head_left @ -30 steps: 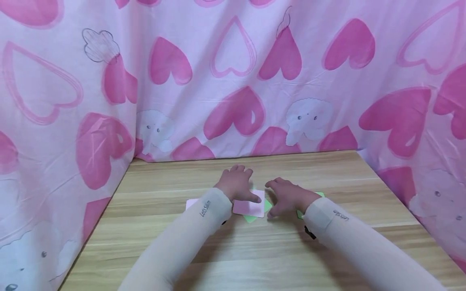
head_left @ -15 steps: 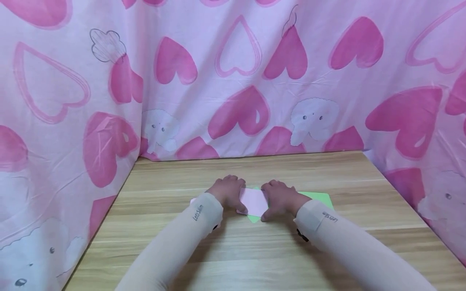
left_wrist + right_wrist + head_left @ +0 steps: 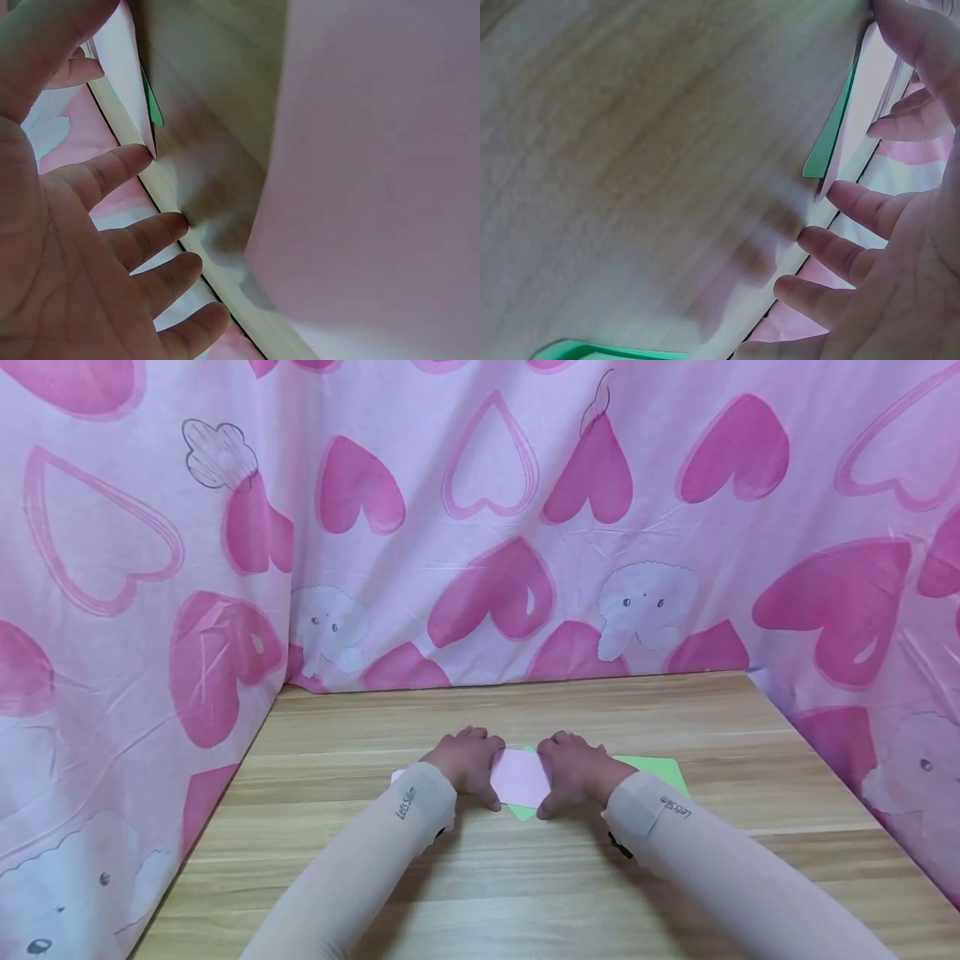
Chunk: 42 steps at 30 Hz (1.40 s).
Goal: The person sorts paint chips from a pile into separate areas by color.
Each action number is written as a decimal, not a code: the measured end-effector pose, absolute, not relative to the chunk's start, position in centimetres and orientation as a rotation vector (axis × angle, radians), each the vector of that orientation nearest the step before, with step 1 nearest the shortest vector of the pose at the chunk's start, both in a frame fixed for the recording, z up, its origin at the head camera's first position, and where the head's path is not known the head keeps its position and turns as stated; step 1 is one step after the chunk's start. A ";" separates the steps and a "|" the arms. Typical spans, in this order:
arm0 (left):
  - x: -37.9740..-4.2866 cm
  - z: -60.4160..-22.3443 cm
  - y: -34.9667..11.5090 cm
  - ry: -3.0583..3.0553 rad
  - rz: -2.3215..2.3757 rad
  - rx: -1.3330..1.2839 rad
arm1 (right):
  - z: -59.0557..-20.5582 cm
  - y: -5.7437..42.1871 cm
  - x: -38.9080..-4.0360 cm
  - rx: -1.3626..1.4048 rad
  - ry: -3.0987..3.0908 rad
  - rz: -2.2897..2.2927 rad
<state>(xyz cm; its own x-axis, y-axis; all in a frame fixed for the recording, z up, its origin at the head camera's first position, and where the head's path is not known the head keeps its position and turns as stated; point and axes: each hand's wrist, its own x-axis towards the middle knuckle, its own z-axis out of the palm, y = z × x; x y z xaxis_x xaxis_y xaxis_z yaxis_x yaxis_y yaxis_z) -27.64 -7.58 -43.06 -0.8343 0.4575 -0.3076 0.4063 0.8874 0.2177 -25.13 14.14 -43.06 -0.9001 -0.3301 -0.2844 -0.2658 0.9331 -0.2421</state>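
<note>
A pink card (image 3: 520,777) lies over a green card (image 3: 522,812) whose corners stick out at the near and far sides. My left hand (image 3: 467,762) grips the pink card's left edge, thumb at the near corner and index fingertip (image 3: 139,156) at the far one. On the opposite edge my right hand (image 3: 576,771) grips it likewise, its index fingertip (image 3: 840,191) right at a corner. The other fingers of both hands spread loosely, away from the cards. In the right wrist view, the green card (image 3: 829,146) shows as a strip beside the pink one.
Another pink card (image 3: 375,165) lies left, mostly hidden by the left arm in the head view. A second green piece (image 3: 656,767) sits behind the right wrist. The wood-grain table (image 3: 487,885) meets a pink heart-patterned curtain (image 3: 480,527) at the back and sides.
Both hands have come to the middle pink card's opposite edges: the left drew back from above it, the right moved in from the right. In the last half second they barely moved.
</note>
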 end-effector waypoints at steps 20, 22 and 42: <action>-28.0 -43.4 -7.7 2.715 0.188 0.745 | -43.2 14.0 -25.1 -0.474 2.773 -0.255; -28.0 -43.4 -7.6 2.714 0.206 0.742 | -43.3 14.0 -25.1 -0.468 2.770 -0.275; -28.0 -43.3 -7.4 2.703 0.180 0.793 | -43.5 14.0 -25.0 -0.481 2.773 -0.236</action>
